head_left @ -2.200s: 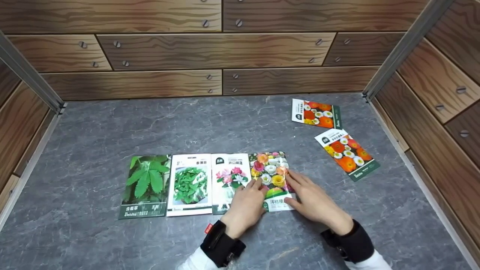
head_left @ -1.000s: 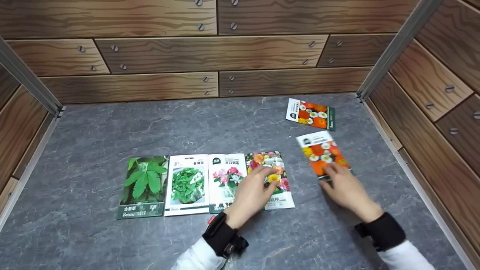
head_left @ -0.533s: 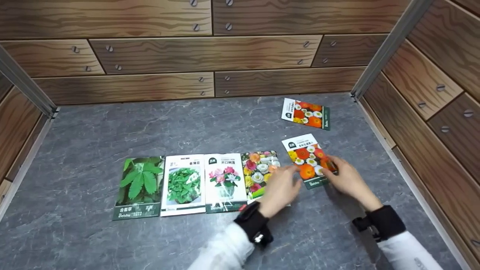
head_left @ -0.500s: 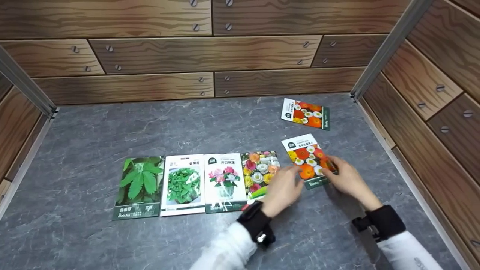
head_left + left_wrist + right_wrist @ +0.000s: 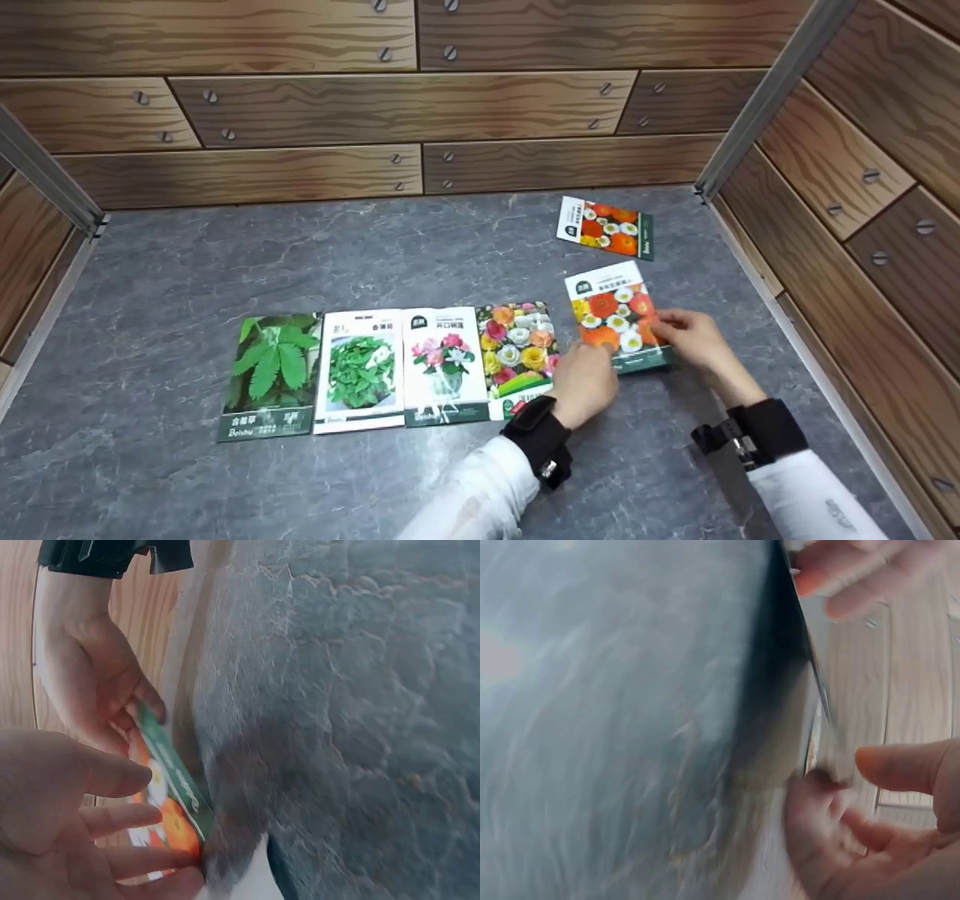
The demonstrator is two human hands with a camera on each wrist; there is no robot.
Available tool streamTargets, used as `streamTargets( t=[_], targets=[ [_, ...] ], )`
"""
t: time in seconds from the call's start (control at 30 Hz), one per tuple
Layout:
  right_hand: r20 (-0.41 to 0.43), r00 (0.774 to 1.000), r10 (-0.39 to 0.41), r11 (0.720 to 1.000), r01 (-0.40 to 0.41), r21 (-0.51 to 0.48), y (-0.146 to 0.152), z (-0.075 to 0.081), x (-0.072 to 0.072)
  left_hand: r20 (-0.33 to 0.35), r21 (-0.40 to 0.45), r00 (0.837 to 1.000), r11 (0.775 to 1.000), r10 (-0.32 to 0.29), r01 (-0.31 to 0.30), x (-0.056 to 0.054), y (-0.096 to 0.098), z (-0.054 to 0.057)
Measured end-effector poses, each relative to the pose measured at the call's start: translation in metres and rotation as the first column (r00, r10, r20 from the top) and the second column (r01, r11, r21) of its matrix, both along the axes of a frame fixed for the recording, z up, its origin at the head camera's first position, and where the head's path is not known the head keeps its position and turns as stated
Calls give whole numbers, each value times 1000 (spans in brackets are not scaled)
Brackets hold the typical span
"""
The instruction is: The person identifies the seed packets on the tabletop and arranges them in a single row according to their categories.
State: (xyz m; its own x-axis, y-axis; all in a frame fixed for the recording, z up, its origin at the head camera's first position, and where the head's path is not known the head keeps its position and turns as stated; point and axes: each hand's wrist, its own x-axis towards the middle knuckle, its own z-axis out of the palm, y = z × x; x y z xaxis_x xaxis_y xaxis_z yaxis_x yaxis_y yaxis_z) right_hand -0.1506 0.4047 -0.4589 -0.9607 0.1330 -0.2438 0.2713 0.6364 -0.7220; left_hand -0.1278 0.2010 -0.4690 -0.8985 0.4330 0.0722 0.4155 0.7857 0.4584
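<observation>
In the head view, my right hand (image 5: pixel 703 343) pinches the right edge of a seed packet (image 5: pixel 616 309) printed with orange and white flowers. It looks slightly raised off the tabletop, edge-on in the right wrist view. At its lower left edge is my left hand (image 5: pixel 587 381), with fingers fairly straight against the packet in the left wrist view. Left of both hands lies a row of seed packets: a green-leaf packet (image 5: pixel 271 371), a white herb packet (image 5: pixel 361 371), a pink-flower packet (image 5: pixel 444 367) and a mixed-flower packet (image 5: pixel 517 349), partly covered by the left hand.
Another orange-flower seed packet (image 5: pixel 606 227) lies turned sideways farther back on the grey marbled tabletop (image 5: pixel 337 255). Wood-patterned walls (image 5: pixel 300 112) stand at the back and both sides, with metal corner posts.
My right hand has brought the orange-flower packet leftward and turned it straighter, beside the row. The left hand has moved right, from the mixed-flower packet to this packet's edge.
</observation>
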Motion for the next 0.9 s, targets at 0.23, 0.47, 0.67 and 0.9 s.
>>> streamTargets(
  t=[0.23, 0.47, 0.67, 0.9],
  targets=[
    [-15, 996, -92, 971, 86, -222, -3, 3, 6, 145, 386, 985, 912, 90, -140, -7, -19, -7],
    [-25, 992, -123, 918, 104, -382, -18, 1, 15, 325, 684, 943, 671, 73, -287, -11, -37, -7],
    [-47, 994, -98, 925, 74, -373, -21, -1, 21, 347, 741, 936, 597, 51, -307, 0, -43, -9],
    [-69, 995, -65, 938, 38, -344, -21, 0, 21, 328, 763, 942, 568, 71, -309, 7, -50, -12]
  ],
)
